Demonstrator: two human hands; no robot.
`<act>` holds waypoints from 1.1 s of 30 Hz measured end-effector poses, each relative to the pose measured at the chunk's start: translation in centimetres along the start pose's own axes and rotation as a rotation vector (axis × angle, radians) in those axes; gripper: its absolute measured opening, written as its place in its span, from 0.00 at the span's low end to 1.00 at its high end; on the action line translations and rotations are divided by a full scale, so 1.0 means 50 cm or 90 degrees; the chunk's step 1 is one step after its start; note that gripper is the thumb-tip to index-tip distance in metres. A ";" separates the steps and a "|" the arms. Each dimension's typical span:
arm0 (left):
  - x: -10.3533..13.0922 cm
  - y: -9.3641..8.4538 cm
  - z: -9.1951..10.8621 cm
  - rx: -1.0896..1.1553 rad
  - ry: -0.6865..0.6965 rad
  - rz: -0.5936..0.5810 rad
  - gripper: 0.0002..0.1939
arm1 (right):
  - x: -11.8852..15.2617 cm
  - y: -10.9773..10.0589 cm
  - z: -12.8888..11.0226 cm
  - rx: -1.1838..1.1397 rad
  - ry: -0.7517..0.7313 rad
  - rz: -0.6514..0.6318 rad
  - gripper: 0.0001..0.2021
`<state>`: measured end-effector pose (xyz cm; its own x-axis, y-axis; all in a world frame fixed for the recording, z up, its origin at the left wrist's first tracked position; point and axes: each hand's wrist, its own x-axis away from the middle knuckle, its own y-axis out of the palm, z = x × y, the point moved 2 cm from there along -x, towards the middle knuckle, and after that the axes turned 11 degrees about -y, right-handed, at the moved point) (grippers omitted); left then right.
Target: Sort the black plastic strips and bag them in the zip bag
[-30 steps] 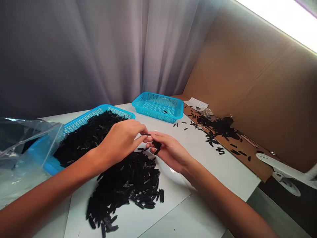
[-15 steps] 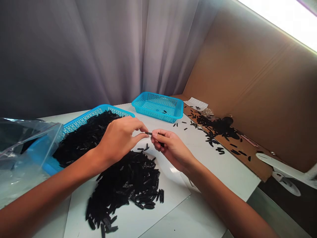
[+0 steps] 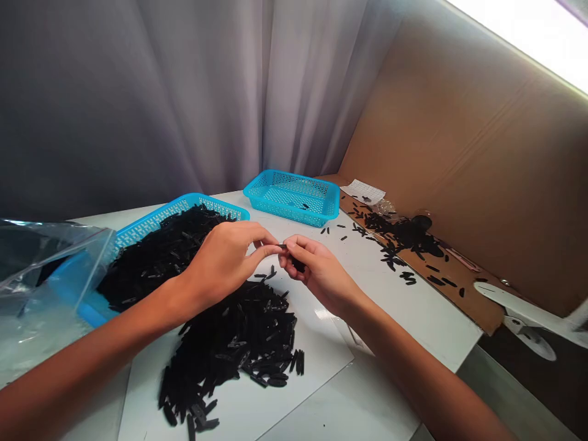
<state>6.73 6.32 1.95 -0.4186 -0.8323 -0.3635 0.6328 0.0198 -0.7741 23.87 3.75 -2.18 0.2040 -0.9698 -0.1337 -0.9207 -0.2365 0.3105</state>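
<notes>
Between my two hands is a small, slim black piece (image 3: 282, 246), mostly covered by fingertips. My left hand (image 3: 234, 251) pinches its left end between thumb and forefinger. My right hand (image 3: 310, 260) grips the other end with thumb and forefinger, while its curled lower fingers hold more black pieces (image 3: 297, 264) against the palm. What kind of piece these are I cannot make out. Below the hands, a heap of similar black pieces (image 3: 234, 343) lies on a white sheet (image 3: 294, 398). A blue basket (image 3: 169, 208), piled with the same pieces, stands behind my left forearm.
A second blue basket (image 3: 294, 211) at the back holds a few pieces. Clear plastic bags (image 3: 46, 294) lie at the left. More black pieces (image 3: 408, 236) are scattered on cardboard (image 3: 478, 306) at the right, near a white metal bracket (image 3: 519, 306). A grey curtain (image 3: 206, 92) hangs behind.
My left hand has moved slightly right, so its fingertips now meet those of my right hand and cover more of the black piece. The heap and baskets look the same.
</notes>
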 end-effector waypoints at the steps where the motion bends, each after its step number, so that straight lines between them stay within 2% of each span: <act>1: -0.001 0.000 0.001 0.002 0.001 -0.004 0.05 | 0.001 0.001 0.000 0.002 0.001 -0.005 0.15; 13: 0.002 -0.003 0.013 -0.017 0.070 0.008 0.08 | 0.004 -0.001 -0.005 -0.093 -0.004 -0.003 0.13; 15: 0.002 -0.010 0.005 -0.084 0.047 0.045 0.08 | 0.005 -0.001 -0.006 -0.092 0.001 0.003 0.12; 19: -0.005 -0.042 -0.036 -0.361 -0.049 0.194 0.09 | 0.006 -0.006 -0.005 -0.157 0.082 0.066 0.08; 21: -0.009 -0.050 -0.048 -0.413 -0.048 0.215 0.09 | 0.006 -0.008 -0.003 -0.200 0.131 0.087 0.10; 23: -0.008 -0.044 -0.043 -0.359 0.002 0.171 0.11 | 0.006 -0.007 -0.001 -0.207 0.145 0.075 0.13; 26: 0.003 -0.015 -0.011 -0.211 0.109 0.005 0.11 | 0.007 0.001 -0.003 -0.168 0.109 0.010 0.18; 28: 0.011 0.003 0.008 -0.174 0.157 -0.060 0.09 | 0.010 0.008 -0.004 -0.135 0.092 -0.030 0.17; 33: 0.012 0.008 0.009 -0.133 0.188 -0.019 0.06 | 0.014 0.015 -0.011 -0.087 0.102 -0.043 0.13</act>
<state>7.05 5.58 1.66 -0.6246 -0.6391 -0.4488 0.4828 0.1358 -0.8652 23.51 2.87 -1.51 0.3242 -0.9459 -0.0107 -0.8518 -0.2968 0.4317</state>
